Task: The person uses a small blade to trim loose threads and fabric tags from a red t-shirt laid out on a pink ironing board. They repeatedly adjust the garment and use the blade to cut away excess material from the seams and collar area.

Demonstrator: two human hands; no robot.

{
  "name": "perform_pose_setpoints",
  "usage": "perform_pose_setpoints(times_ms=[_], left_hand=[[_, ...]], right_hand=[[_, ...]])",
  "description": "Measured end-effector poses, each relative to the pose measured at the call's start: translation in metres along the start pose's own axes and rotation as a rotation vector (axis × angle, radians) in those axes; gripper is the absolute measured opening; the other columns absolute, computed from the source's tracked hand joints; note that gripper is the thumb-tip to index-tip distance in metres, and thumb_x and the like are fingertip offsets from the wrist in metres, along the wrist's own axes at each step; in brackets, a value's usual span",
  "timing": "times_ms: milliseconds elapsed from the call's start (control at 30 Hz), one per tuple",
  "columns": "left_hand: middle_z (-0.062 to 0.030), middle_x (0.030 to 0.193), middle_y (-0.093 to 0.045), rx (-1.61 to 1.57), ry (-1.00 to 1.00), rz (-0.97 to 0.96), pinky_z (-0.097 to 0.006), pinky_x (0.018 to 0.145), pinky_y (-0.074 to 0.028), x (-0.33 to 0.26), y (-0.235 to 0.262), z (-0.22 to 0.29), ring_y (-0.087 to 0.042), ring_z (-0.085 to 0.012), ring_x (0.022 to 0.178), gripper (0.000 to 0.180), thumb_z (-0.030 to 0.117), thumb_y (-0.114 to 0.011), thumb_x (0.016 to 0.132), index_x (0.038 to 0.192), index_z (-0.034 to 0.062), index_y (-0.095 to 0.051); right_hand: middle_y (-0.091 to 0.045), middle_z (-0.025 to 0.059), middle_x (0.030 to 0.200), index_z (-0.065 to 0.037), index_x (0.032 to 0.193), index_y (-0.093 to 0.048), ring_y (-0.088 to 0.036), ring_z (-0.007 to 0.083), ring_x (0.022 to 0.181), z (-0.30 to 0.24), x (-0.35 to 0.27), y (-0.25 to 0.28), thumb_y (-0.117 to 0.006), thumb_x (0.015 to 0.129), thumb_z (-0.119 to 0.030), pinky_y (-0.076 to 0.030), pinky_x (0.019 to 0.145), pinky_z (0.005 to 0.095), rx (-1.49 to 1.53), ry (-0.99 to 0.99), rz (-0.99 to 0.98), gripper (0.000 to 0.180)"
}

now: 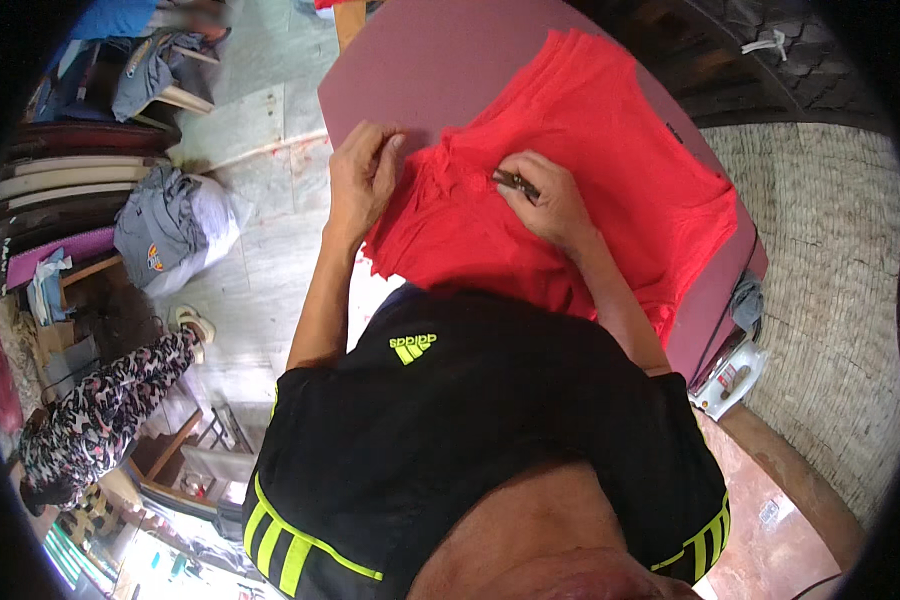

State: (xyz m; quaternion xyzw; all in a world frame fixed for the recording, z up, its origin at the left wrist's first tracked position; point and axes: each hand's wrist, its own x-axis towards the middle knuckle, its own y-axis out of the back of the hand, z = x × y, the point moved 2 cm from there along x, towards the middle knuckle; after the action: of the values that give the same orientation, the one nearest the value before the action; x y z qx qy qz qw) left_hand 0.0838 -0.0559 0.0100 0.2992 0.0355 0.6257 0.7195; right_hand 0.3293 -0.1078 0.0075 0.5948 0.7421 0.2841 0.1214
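A red garment [590, 130], perhaps a shirt, lies spread and partly rumpled across a mauve padded table [410, 60]. My right hand [550, 200] rests over its middle, closed around small dark thread snips [516, 185] that point left toward a bunched part of the cloth. At the garment's left edge is my left hand [362, 180], its fingers curled and the thumb near the fingertips. Whether a thread or a bit of cloth is pinched there is too small to tell. The cloth's near edge runs up against my black shirt.
A white iron [732, 378] stands at the table's right near corner, with a grey cloth [746, 302] beside it. On the left, grey garments [160, 225] lie over a white bundle next to stacked boards [80, 180]. Another person in patterned trousers [120, 390] is at the lower left.
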Motion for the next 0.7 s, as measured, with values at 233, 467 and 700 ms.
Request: perform_pose_setpoints(times_ms=[233,467,700], left_hand=[[-0.0088,0.099,-0.069,-0.062,0.074,-0.088,-0.032,0.079,-0.053,-0.005,-0.028,0.015,-0.065,-0.0189,0.087,0.045,0.014,-0.083,0.077,0.117,0.0025,-0.065],[-0.0071,0.087,-0.066,-0.2,0.14,-0.055,-0.03,0.074,-0.052,-0.002,-0.037,0.008,-0.061,-0.0168,0.077,0.043,0.008,-0.081,0.075,0.114,0.0024,-0.066],[-0.0043,0.086,-0.061,-0.355,0.192,-0.126,-0.028,0.068,-0.05,0.008,-0.037,0.002,-0.055,-0.0129,0.071,0.043,0.009,-0.082,0.075,0.114,0.0028,-0.065]], right_hand=[[-0.059,0.0075,0.083,-0.004,0.112,-0.064,-0.057,0.0171,0.069,-0.012,0.037,0.008,-0.072,0.081,-0.004,-0.048,0.065,0.0297,-0.119,0.097,0.135,0.032],[-0.062,0.0114,0.079,-0.003,0.112,-0.064,-0.057,0.0217,0.066,-0.007,0.056,0.008,-0.073,0.08,-0.009,-0.047,0.063,0.0345,-0.211,0.159,0.056,0.034],[-0.053,0.0114,0.06,0.0,0.1,-0.062,-0.051,0.0201,0.052,-0.011,0.072,0.009,-0.07,0.085,-0.014,-0.041,0.054,0.0353,-0.248,-0.019,-0.136,0.022]])
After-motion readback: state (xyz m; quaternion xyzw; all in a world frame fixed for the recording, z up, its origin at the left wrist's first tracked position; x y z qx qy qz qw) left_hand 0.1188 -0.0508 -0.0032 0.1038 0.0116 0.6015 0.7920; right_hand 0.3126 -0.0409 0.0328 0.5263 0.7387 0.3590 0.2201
